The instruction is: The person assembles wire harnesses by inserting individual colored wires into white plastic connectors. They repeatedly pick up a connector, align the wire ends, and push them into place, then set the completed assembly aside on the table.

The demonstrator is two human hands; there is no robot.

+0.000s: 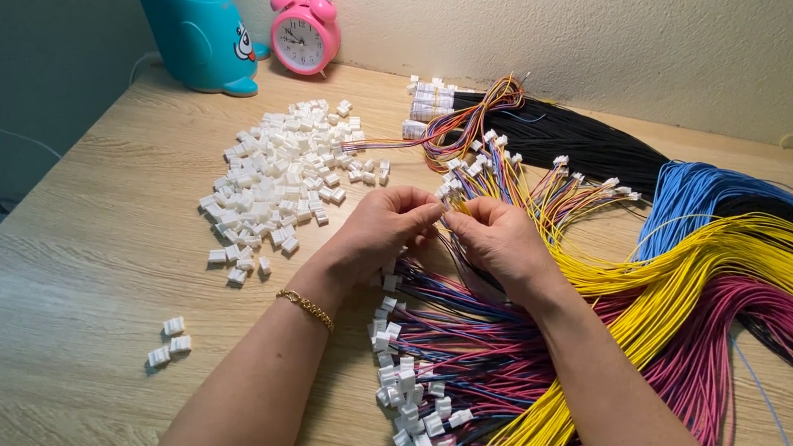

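My left hand [378,229] and my right hand [500,238] meet at the middle of the wooden table [81,245], fingertips pinched together on a small white connector [447,193] with thin coloured wires running from it. The left wrist wears a gold bracelet [306,308]. Left of the hands lies a heap of loose white plastic connector housings [275,183]. Under and below my forearms lies a bundle of finished multicoloured wire harnesses [443,380] with white plugs on their ends.
Long bundles of yellow [714,267], pink [766,334], blue [712,196] and black wires [578,139] spread across the right side. A teal pen holder [193,32] and a pink alarm clock [304,35] stand at the back left by the wall. Three stray housings [170,342] lie near the front left.
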